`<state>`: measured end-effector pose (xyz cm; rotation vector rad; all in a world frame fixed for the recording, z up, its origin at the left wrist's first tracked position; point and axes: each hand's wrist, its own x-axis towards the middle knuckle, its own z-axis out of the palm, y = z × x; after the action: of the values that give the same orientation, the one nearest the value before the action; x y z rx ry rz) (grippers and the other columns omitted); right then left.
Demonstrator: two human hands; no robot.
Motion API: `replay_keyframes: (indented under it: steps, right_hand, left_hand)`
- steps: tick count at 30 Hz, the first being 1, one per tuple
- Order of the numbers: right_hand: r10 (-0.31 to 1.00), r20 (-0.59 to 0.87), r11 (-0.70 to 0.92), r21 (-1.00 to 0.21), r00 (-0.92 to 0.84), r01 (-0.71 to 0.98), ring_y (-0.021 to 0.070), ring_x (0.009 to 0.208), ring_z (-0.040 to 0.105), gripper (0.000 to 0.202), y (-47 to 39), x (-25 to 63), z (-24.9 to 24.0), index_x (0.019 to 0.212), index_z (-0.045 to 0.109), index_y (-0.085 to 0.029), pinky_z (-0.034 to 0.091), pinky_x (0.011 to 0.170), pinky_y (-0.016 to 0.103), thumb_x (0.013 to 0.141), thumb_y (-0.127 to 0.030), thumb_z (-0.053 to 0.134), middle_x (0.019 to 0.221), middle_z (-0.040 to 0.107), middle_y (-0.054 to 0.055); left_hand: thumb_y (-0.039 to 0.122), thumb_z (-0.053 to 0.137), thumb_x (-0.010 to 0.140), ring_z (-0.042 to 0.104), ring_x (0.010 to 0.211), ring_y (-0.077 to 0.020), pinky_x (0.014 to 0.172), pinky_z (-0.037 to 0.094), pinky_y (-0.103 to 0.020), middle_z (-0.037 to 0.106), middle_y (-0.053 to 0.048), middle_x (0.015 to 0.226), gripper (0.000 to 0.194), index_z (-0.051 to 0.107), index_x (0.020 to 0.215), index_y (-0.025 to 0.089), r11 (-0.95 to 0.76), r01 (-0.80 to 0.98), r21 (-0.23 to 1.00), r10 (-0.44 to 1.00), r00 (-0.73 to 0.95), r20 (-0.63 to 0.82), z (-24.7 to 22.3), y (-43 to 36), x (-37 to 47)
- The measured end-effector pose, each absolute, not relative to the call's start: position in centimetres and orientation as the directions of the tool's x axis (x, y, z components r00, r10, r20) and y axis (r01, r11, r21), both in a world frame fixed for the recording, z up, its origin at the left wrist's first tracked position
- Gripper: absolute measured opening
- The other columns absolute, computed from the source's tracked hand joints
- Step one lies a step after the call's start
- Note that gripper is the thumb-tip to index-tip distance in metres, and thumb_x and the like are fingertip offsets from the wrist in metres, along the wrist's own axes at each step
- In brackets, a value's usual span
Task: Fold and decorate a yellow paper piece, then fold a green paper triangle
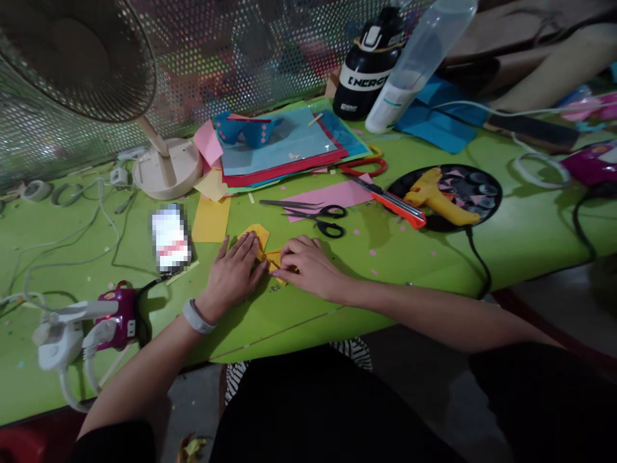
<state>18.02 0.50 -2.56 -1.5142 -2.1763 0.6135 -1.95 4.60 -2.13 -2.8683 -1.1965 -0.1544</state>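
Note:
A folded piece of yellow paper lies on the green table, partly hidden under both hands. My left hand rests flat on its left part, fingers stretched out and pressing it down. On the right part, my right hand has its fingers curled in a pinch at the paper's edge. Just beyond the right hand are black-handled scissors and grey tweezers. A flat yellow sheet lies beyond the left hand, beside a phone whose screen is blurred.
A fan stands back left; a power strip with plugs sits front left. Behind lie stacked coloured sheets and blue paper glasses. An orange cutter, yellow glue gun, bottles and another person's arm are at right.

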Motion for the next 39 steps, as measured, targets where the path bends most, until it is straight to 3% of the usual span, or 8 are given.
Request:
replay_keyframes:
  steps: [15,39]
  right_hand:
    - [0.940,0.096,0.318,-0.592,-0.328,0.741,0.0181,0.083,0.051,0.030,0.98,18.16,-3.10,0.065,0.069,-0.019,0.036,0.077,0.034,0.083,-0.043,0.069,0.082,0.059,0.004]
    - [0.947,0.057,0.289,-0.577,-0.315,0.764,0.0174,0.083,0.051,0.030,1.05,17.85,-2.70,0.067,0.067,-0.019,0.037,0.077,0.033,0.088,-0.039,0.065,0.082,0.058,0.004]
  left_hand:
    - [0.040,0.030,0.101,0.043,0.137,-0.0257,0.118,0.027,-0.049,0.044,-0.014,0.147,0.053,0.046,0.141,0.008,-0.700,0.714,0.027,0.713,0.696,0.086,-1.93,4.59,-1.96]
    - [0.039,0.032,0.101,0.044,0.136,-0.0271,0.115,0.031,-0.051,0.045,-0.016,0.146,0.051,0.046,0.139,0.008,-0.708,0.706,0.019,0.704,0.703,0.099,-2.05,4.71,-2.00]
